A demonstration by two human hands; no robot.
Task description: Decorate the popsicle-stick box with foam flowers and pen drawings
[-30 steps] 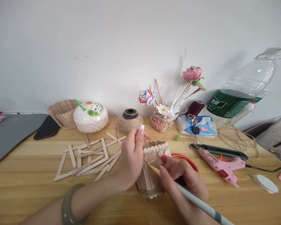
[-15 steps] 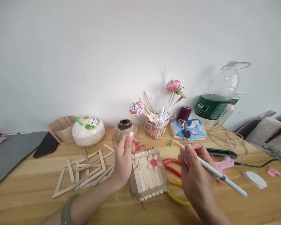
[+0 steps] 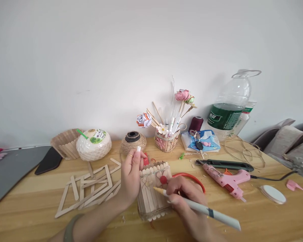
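My left hand (image 3: 132, 174) is closed at the left side of a craft-stick box (image 3: 150, 198) and steadies it. Twine and beads run round this box, and its front bears a pale flower and a flower with a red centre (image 3: 163, 179). At my left thumb tip shows a small white piece; I cannot tell whether it is a pen cap or the nail. My right hand (image 3: 189, 201) is closed round a white marker (image 3: 209, 211) with a yellowish tip. That tip is at the box front, close beside the pale flower; contact is unclear.
Loose craft sticks (image 3: 86, 188) lie left. Behind stand a coconut (image 3: 93, 144), a twine spool (image 3: 133, 143), a decorated pot (image 3: 166, 141) of paper flowers and a big bottle (image 3: 227, 111). At right lie a utility knife (image 3: 224, 164) and a corded pink glue gun (image 3: 229, 179).
My right hand has moved left and down, bringing the marker tip from beyond the box to its front. The glue gun is now uncovered. My left hand keeps its hold.
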